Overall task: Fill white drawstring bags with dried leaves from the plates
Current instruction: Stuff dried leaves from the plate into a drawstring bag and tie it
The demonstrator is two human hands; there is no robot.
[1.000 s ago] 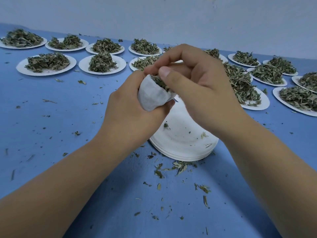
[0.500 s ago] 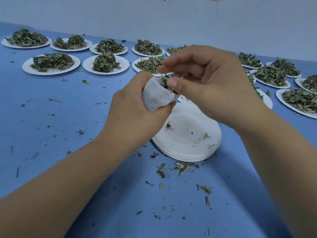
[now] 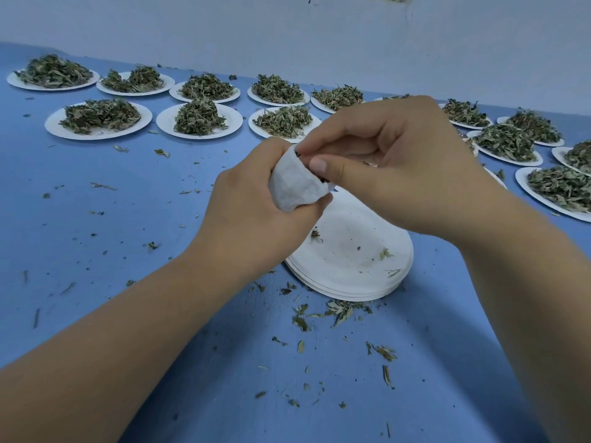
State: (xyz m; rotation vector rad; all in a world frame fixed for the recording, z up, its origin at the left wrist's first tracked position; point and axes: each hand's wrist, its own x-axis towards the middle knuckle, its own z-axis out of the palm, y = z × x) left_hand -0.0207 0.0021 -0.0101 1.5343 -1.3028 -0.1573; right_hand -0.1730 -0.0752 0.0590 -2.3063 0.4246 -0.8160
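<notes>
Bag [image 3: 294, 183] looks soft, light, crushable: our left fingers [image 3: 308, 208] curl round its body, right fingers [image 3: 332, 169] pinch leaves [image 3: 303, 156] at its mouth. We would grip below the rim, gently.

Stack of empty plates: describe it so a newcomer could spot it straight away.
On the blue table, look just below the left hand and right hand gripping the white bag. The stack of empty plates lies there, in front of the rows of single plates. Those are heaped with dried leaves; the stack carries only scraps.
</notes>
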